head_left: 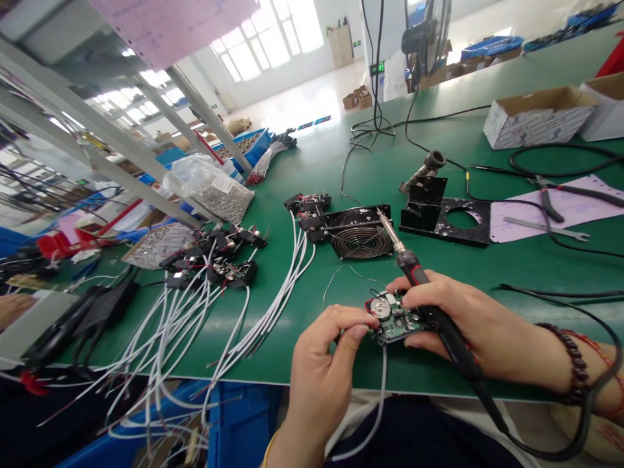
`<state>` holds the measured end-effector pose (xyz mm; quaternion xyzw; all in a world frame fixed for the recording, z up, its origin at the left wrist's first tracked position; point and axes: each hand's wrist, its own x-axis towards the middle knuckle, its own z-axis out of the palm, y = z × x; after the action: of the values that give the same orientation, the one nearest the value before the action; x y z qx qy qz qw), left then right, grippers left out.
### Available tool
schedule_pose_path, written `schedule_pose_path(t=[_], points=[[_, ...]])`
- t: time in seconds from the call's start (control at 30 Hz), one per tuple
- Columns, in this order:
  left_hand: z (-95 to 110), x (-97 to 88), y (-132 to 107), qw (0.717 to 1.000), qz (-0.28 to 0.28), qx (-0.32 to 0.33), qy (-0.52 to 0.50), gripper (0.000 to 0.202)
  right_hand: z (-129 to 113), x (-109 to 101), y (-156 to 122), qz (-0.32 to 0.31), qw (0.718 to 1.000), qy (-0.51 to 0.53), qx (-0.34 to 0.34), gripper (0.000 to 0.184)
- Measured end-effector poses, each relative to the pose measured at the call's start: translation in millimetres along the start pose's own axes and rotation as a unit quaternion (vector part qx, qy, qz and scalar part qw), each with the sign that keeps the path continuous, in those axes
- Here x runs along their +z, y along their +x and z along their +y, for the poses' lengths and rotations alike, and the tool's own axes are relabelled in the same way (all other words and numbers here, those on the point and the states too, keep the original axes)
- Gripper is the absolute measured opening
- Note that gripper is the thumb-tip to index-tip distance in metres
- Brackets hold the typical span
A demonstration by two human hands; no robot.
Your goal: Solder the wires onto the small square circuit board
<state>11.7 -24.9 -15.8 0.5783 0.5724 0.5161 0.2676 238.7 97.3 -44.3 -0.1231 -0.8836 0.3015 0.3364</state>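
My right hand [480, 325] is closed around a black soldering iron [455, 348], its metal tip pointing up and away to the left. The same hand's fingers also steady a small green circuit board [402, 328] at its right side. On that board sits a round silver part [381, 309], and a white cable [383, 374] hangs from its lower edge. At the board's left edge, thumb and index finger of my left hand [324, 364] are pinched together; what lies between them is hidden. Thin solder wire [348, 268] loops on the table just behind the board.
Beyond the board stands a fan with a wire guard [361, 242], beside a black metal stand [446, 211]. Finished-looking black assemblies [229, 270] with white cables lie leftward. Pliers [550, 201], a wrench [546, 227] and open boxes [539, 120] are at right. Another person's hand [14, 311] shows far left.
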Motion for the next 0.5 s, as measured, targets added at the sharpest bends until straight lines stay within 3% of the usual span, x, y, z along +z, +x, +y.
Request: schedule_pose_path(t=[0.17,0.37,0.5], points=[[-2,2.7,-5,0.996,0.002,-0.075,-0.054,0.016,2,0,1,0.008,1.000,0.009,-0.003,0.028],[0,4.3,-5,0.989,-0.075,-0.074,-0.103,0.016,10,-5,7,-0.016,0.998,0.054,-0.040,0.030],[-4,4.3,-5,0.982,-0.011,-0.122,-0.145,0.005,11,-8,8,-0.015,0.997,0.065,-0.040,0.030]])
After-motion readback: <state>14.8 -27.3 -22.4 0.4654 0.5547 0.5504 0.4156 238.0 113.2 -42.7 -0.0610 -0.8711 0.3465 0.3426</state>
